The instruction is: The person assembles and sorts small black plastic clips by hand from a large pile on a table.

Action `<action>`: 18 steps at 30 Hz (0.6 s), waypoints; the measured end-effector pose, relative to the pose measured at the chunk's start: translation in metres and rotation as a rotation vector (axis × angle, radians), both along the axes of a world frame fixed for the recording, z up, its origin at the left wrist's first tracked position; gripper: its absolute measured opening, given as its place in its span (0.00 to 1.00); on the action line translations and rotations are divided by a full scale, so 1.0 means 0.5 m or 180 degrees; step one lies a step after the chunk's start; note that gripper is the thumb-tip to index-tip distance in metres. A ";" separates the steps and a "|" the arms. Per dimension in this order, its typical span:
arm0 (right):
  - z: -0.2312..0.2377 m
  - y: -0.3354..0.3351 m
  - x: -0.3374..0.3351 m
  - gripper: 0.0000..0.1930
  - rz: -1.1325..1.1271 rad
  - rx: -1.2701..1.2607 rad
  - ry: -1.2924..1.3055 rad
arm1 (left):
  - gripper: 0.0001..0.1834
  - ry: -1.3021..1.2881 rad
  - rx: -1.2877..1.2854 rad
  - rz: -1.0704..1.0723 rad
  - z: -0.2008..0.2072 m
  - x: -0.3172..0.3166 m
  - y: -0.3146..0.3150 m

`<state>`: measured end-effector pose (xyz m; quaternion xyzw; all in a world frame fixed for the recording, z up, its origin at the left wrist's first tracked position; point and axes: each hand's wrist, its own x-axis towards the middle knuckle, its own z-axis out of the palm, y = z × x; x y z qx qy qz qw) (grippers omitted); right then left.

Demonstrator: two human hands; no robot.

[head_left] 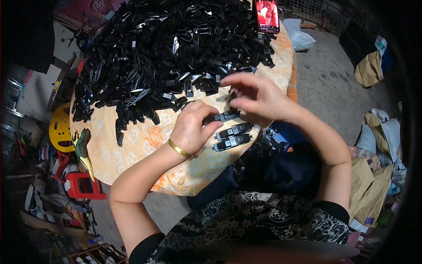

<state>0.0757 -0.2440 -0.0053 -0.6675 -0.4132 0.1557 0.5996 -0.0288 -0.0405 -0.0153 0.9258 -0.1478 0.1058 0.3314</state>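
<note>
My left hand (192, 127), with a gold bangle at its wrist, pinches the end of a small black plastic part (226, 116) just above the table. My right hand (259, 97) hovers at that part's other side, thumb and forefinger curved apart; the shadowed space between them hides some detail. Two similar black plastic parts (233, 137) with grey ends lie side by side near the table's edge, below my hands. A large heap of black plastic pieces (171, 53) covers the far half of the table, some showing shiny or pale faces.
The table has a yellow flowered cloth (132, 149). A phone (267, 15) with a lit screen stands at the far right of the heap. A red plastic stool (81, 185) and a yellow round object (61, 127) are at left. Bags and brown paper sacks (369, 189) lie on the right.
</note>
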 end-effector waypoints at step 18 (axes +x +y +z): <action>-0.033 0.011 0.003 0.13 0.0145 -0.0319 -0.2184 | 0.10 -0.0291 -0.0271 0.0027 -0.011 0.008 0.000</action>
